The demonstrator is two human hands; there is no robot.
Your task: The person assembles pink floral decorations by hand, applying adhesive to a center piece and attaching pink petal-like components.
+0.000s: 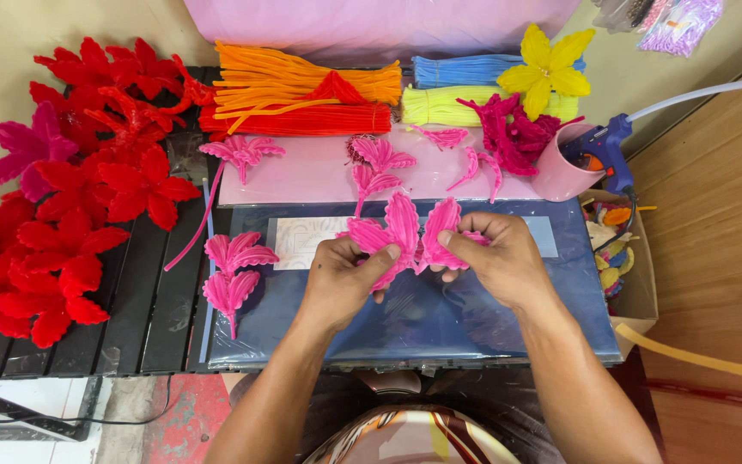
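Note:
My left hand (341, 277) and my right hand (495, 258) together hold a cluster of pink fuzzy-wire petals (405, 234) over a blue plastic-wrapped board (440, 322). The left thumb presses one petal; the right thumb and fingers pinch another beside it. Two finished pink petal pieces (232, 273) lie on the board's left edge. More loose pink petals (380, 165) rest on a pale pink sheet (302, 180) behind.
Red fuzzy flowers (70, 198) pile at the left on a dark slatted table (143, 318). Bundles of orange and red (302, 99), blue (453, 70) and yellow-green wires lie at the back with a yellow flower (547, 69). A pink cup (557, 172), blue glue gun (607, 150) and cardboard box (637, 283) stand right.

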